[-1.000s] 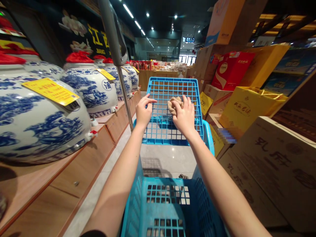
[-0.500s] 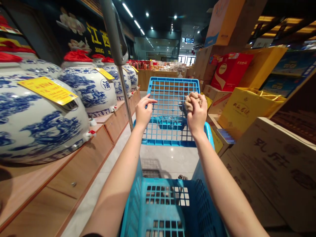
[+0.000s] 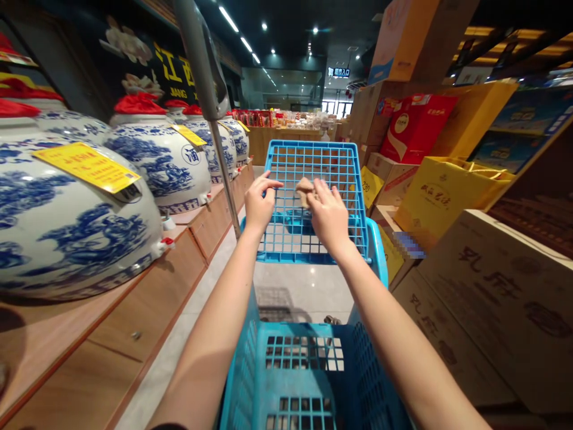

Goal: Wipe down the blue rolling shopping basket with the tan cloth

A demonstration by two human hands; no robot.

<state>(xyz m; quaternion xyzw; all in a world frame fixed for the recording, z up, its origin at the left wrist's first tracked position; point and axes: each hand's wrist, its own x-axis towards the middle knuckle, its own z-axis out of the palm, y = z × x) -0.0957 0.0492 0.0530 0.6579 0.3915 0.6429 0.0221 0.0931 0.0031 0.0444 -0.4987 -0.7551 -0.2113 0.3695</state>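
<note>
A raised blue plastic grid panel (image 3: 308,254), part of a shopping cart, stands in front of me. At its left edge my left hand (image 3: 259,206) is closed over the rim, with the index finger reaching across the mesh. My right hand (image 3: 330,218) presses a crumpled beige cloth (image 3: 305,185) against the grid near its middle. Its fingers cover most of the cloth. Below both forearms lies the cart's blue lower basket (image 3: 295,373), with large square openings in its floor.
Large blue-and-white jars (image 3: 89,221) with red cloth tops line a wooden display ledge (image 3: 179,263) on the left. A grey metal pole (image 3: 224,161) rises by the cart's left side. Stacked cartons (image 3: 505,298) and a yellow gift bag (image 3: 447,200) crowd the right.
My right hand has moved left with the cloth, from the grid's right edge to near its middle. My left hand stays in place.
</note>
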